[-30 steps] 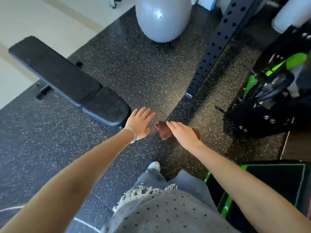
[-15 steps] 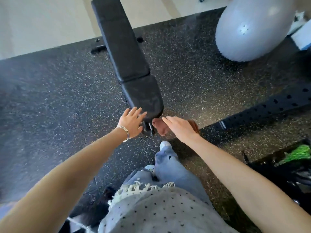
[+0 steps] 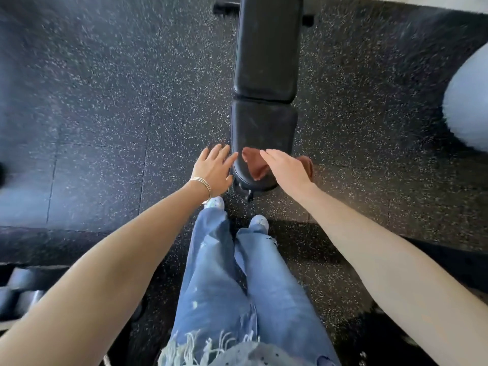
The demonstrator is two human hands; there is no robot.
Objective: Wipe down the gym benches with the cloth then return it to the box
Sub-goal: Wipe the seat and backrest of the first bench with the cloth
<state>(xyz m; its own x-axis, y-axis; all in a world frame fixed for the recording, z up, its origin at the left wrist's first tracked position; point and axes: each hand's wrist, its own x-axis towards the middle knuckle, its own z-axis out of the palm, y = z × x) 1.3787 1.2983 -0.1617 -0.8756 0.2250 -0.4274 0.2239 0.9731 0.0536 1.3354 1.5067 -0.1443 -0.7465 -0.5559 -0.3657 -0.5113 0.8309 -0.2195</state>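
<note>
The black padded bench (image 3: 265, 48) now lies straight ahead. The right hand (image 3: 286, 169) holds a reddish-brown cloth (image 3: 254, 163) over its near end, and the left hand (image 3: 212, 170) is spread flat.

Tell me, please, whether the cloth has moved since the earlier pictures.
Yes. In the right hand, the cloth went from over the floor beside the bench to over its near pad.

A gym was shown. The floor (image 3: 105, 101) was laid with black rubber matting flecked with white, a long black padded bench (image 3: 266, 48) was set on it, and part of a large pale exercise ball (image 3: 470, 107) was seen at the right edge.
</note>
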